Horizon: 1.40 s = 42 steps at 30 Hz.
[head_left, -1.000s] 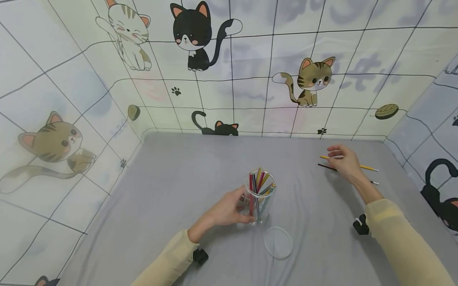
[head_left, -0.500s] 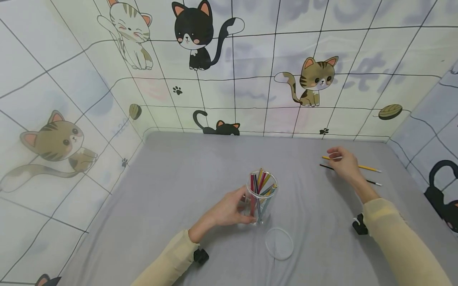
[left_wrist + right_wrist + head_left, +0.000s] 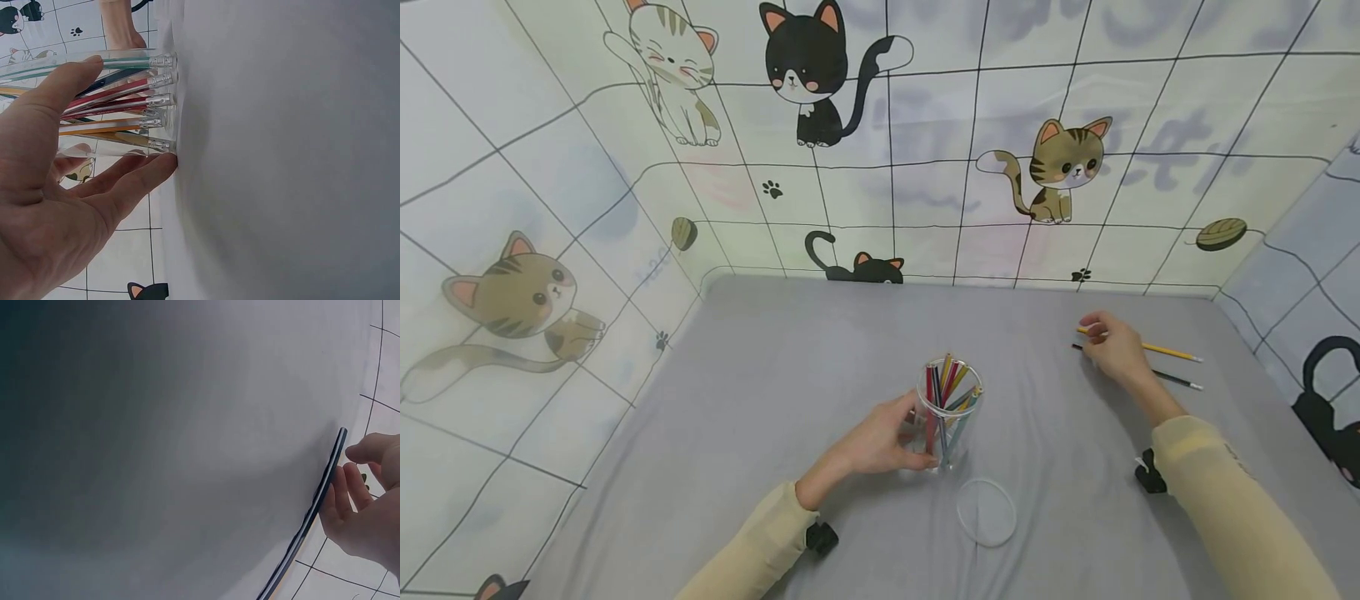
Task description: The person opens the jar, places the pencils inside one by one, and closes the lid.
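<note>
My left hand (image 3: pixel 874 440) grips the side of a clear glass cup (image 3: pixel 964 432) standing upright on the table. Several coloured pencils (image 3: pixel 946 382), red, yellow, teal and dark, lean inside it. In the left wrist view the thumb and fingers of the left hand (image 3: pixel 69 194) lie round the cup, and the pencils' metal-banded ends (image 3: pixel 159 100) sit at its bottom. My right hand (image 3: pixel 1118 352) hovers over a yellow pencil (image 3: pixel 1174 352) and a black pencil (image 3: pixel 1178 381). In the right wrist view its thumb and fingers are apart beside the black pencil (image 3: pixel 307 524).
A clear round lid or ring (image 3: pixel 1015 515) lies in front of the cup. Grey cloth (image 3: pixel 820 333) covers the table. A curtain-like wall printed with cats (image 3: pixel 925 192) stands behind and at both sides.
My right hand has moved slightly left and down along the two pencils, uncovering more of the black one. The left hand and the cup stay in place.
</note>
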{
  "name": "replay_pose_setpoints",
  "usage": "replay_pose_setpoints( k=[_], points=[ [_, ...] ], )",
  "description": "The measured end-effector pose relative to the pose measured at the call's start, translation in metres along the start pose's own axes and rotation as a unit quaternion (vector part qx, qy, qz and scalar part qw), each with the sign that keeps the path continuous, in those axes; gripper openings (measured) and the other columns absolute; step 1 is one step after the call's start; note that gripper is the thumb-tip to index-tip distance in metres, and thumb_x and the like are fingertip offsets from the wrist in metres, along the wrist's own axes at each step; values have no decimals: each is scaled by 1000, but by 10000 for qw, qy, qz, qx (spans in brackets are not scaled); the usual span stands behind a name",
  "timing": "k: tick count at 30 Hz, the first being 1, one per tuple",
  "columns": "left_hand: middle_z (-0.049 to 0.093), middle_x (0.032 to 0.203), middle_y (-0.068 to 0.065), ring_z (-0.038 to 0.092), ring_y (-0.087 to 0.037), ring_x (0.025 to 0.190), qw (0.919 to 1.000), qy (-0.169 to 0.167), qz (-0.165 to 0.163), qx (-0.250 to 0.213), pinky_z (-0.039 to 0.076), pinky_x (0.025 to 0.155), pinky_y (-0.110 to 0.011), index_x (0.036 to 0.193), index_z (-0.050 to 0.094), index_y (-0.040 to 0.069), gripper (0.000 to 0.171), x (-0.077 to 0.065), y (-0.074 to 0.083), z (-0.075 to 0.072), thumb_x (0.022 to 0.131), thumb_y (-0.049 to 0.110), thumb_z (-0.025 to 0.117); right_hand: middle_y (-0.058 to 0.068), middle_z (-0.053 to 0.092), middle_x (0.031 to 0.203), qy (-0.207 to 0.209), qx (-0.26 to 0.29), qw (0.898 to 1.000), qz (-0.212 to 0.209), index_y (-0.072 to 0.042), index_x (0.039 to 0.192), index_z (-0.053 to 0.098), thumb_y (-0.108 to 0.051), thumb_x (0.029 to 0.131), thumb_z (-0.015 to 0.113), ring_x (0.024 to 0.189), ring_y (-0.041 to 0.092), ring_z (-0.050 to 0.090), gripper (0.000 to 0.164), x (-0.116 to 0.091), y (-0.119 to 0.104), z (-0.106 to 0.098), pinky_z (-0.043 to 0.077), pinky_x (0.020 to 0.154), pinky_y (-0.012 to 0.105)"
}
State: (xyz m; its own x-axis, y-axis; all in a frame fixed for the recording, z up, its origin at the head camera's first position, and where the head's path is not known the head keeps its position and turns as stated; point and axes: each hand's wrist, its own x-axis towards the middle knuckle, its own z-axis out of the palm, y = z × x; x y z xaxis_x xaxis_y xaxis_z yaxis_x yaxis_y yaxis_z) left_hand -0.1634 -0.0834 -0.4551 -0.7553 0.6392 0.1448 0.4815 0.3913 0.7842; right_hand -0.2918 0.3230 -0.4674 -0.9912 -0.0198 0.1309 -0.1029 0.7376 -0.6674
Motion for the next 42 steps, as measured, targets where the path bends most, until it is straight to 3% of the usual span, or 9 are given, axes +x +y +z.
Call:
replay_pose_setpoints(
  k=[8,14,23,30,38,42],
  points=[
    [62,115,2,61,-15,103,10000,5,8,-4,53,83,-20,121,51,17,58,0,1,0,76,11,88,29,61,103,-86,-448,9984,-331,7,115,57,12,80,58,95,43,57,36,0,3,4,48,72,48],
    [62,114,2,61,-15,104,10000,6,0,-7,53,83,-20,120,51,17,58,0,1,0,76,10,88,30,62,100,-501,-876,9942,-382,10,114,56,11,83,57,90,42,59,32,0,-1,3,50,69,51],
    [62,113,2,61,-15,104,9999,25,-29,-119,54,83,-21,117,51,17,56,0,1,1,76,9,88,33,60,104,-901,-1234,9867,-552,19,112,56,11,82,54,95,44,57,31,0,-8,1,50,78,54],
    [62,111,1,63,-15,104,10000,75,16,-64,54,83,-20,116,51,15,55,0,1,2,75,10,88,33,62,109,-1182,-1057,9852,-653,18,117,59,5,90,57,99,45,58,30,-4,-26,-16,52,75,52],
    [62,112,1,62,-16,105,9999,48,-40,-98,53,85,-20,119,50,15,58,0,1,2,76,9,88,28,62,112,-1078,-372,9911,-687,9,121,60,-5,98,56,104,42,58,28,-8,-56,-39,51,76,43],
    [62,112,0,62,-16,105,10000,16,-60,-65,52,85,-19,119,50,15,58,0,1,2,76,9,88,26,62,116,-1006,76,9929,-634,7,124,59,-9,101,55,103,34,59,29,-12,-77,-51,53,74,31]
  ],
)
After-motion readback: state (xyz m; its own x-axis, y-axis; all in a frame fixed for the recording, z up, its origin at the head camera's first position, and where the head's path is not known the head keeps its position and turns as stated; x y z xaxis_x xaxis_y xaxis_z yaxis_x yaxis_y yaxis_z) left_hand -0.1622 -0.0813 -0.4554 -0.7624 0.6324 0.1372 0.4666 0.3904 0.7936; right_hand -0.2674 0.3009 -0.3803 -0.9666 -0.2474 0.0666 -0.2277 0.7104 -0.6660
